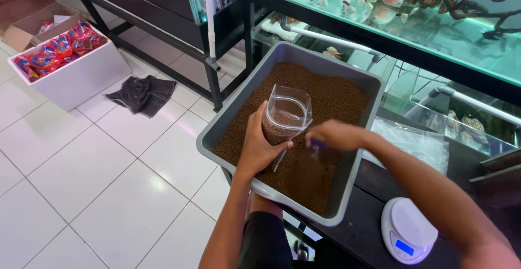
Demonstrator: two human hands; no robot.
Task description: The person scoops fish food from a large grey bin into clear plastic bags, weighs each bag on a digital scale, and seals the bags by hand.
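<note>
While left hand [259, 147] grips clear bag [286, 118], right hand [332, 134] pinches scoop [316, 148].

Left hand [259, 148]: grips clear bag [286, 114], partly filled with brown pellets [331, 98].
Right hand [332, 135]: at the bag's 3 o'clock, over grey tub [347, 193].
Scale [407, 230]: tub's 4 o'clock.

Bright, even daylight; soft shadows on the white floor tiles [108, 193]; the right hand [331, 136] slightly motion-blurred; edges mildly distorted.

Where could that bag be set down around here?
Bare dark counter lies between the grey tray and the white scale. White floor tiles left of the tray are open. The tray itself is full of brown pellets, with both hands inside.
</note>
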